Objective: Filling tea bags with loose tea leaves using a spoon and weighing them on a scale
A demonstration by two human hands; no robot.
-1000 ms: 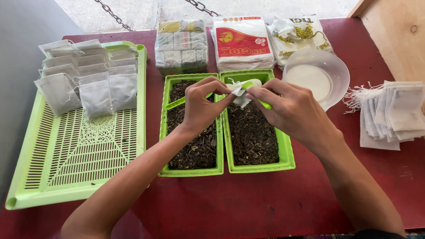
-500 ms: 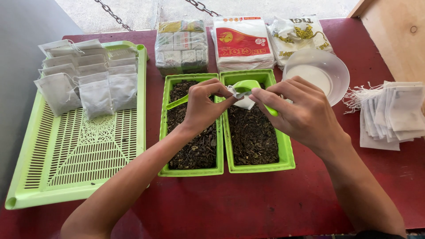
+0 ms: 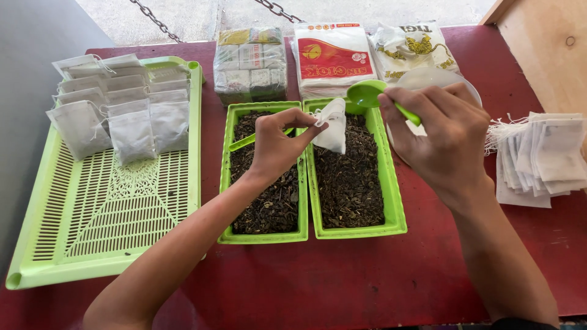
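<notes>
My left hand (image 3: 278, 143) pinches a small white paper tea bag (image 3: 332, 125) by its top edge, and the bag hangs over the right green tub (image 3: 394, 214) of dark loose tea. My right hand (image 3: 437, 131) grips a green plastic spoon (image 3: 370, 95), its bowl raised just right of the bag. A second green tub (image 3: 225, 183) of tea lies under my left wrist, with another green spoon (image 3: 244, 142) resting in it.
A large green slotted tray (image 3: 110, 226) at left carries several filled white bags (image 3: 116, 113). A stack of flat empty bags (image 3: 541, 159) lies at right. Packaged tea blocks (image 3: 249, 64), a red-and-white pack (image 3: 330, 55), a white sack and a white bowl (image 3: 428, 76) line the back.
My hands have drawn apart: the spoon has lifted out and to the right of the bag, while my left hand keeps the bag over the right tub.
</notes>
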